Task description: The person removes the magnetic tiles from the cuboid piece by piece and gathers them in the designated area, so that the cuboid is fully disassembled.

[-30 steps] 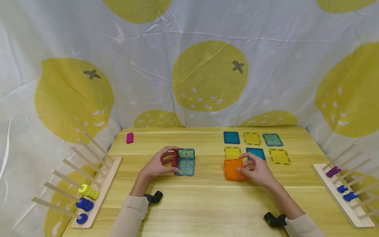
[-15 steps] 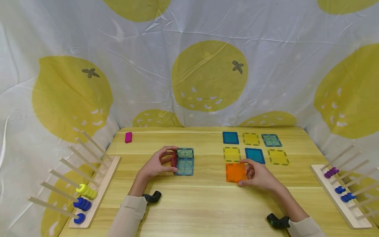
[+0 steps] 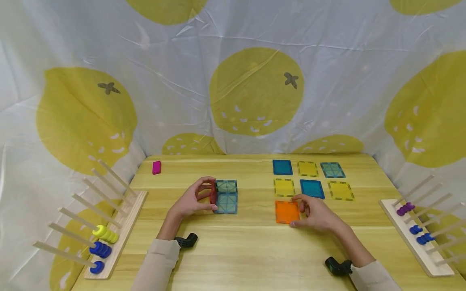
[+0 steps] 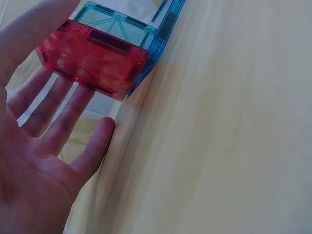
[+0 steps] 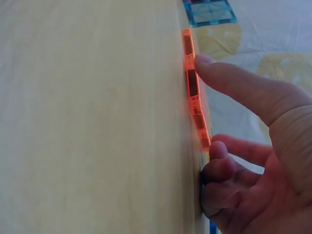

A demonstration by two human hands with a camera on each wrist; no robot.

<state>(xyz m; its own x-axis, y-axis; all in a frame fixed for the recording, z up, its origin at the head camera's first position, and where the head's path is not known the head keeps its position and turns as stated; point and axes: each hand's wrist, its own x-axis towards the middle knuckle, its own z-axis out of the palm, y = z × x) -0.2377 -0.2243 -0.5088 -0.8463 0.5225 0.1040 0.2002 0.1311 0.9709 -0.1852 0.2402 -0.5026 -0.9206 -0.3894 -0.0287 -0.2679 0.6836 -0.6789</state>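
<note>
In the head view my left hand (image 3: 194, 197) holds a red magnetic tile (image 4: 92, 59) by its edges, between thumb and fingers. That tile stands upright at the left side of a light-blue tile (image 3: 227, 203) lying flat. Behind the flat tile another light-blue tile (image 3: 227, 186) stands up, joined at the corner. To the right, my right hand (image 3: 316, 213) pinches an orange magnetic tile (image 3: 286, 212) at its right side, index finger at the far corner and thumb at the near one. The right wrist view shows the orange tile (image 5: 191, 83) edge-on, low at the tabletop.
Behind the orange tile lie two rows of flat tiles, including a yellow tile (image 3: 284, 187) and a blue tile (image 3: 312, 189). A pink block (image 3: 156, 167) sits at the back left. Pegged bead boards flank the table, one left (image 3: 128, 220), one right (image 3: 415, 238).
The orange tile, earlier partly over the near yellow tile, has come down toward me and now looks flat, with my right hand still at its right side. My left hand keeps its hold.
</note>
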